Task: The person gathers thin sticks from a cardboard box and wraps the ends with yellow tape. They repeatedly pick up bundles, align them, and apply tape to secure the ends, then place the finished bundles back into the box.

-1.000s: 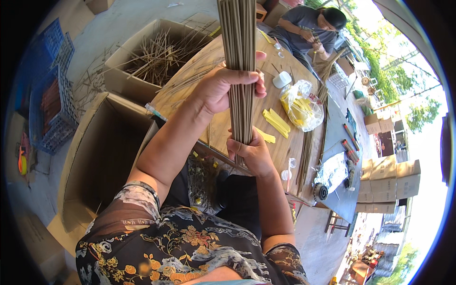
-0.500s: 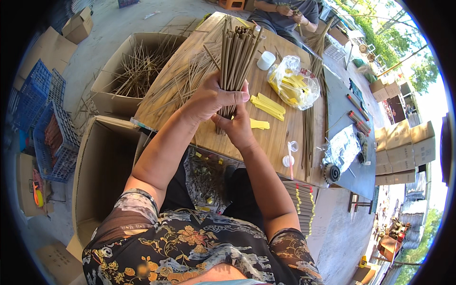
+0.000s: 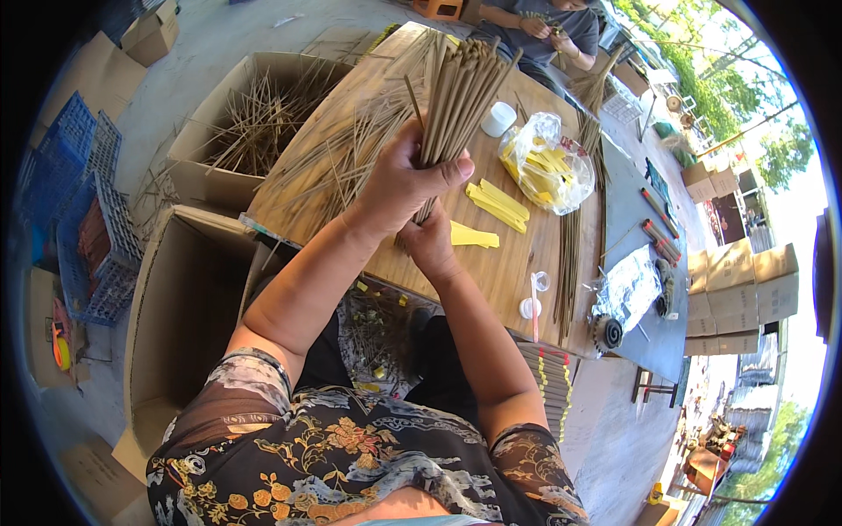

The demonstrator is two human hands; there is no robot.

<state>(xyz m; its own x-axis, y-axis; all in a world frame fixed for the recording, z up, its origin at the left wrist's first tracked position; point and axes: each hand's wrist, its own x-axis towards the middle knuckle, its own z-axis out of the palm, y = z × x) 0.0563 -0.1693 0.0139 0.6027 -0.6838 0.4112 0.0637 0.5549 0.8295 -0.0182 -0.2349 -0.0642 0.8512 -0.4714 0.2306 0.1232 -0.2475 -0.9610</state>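
A thick bundle of thin brown sticks (image 3: 463,96) stands nearly upright over the near part of the wooden table (image 3: 513,272), its top leaning a little right. My left hand (image 3: 412,171) is wrapped round the middle of the bundle. Lower down, my right hand (image 3: 430,241) closes round the bundle's bottom end, which is mostly hidden by the fingers. Just right of the hands lie yellow paper strips (image 3: 498,205) and another flat yellow piece (image 3: 474,235). Loose thin sticks (image 3: 338,167) are scattered on the table to the left.
A clear plastic bag of yellow strips (image 3: 545,167) and a white cup (image 3: 498,119) stand farther right. Cardboard boxes (image 3: 197,184) flank the table's left side, one full of sticks. Another person (image 3: 539,35) handles something small at the far side. Long sticks (image 3: 570,263) line the right edge.
The bundle's top has tilted to the right. My right hand has slid down from the bundle's middle to its bottom end, while my left hand keeps its grip.
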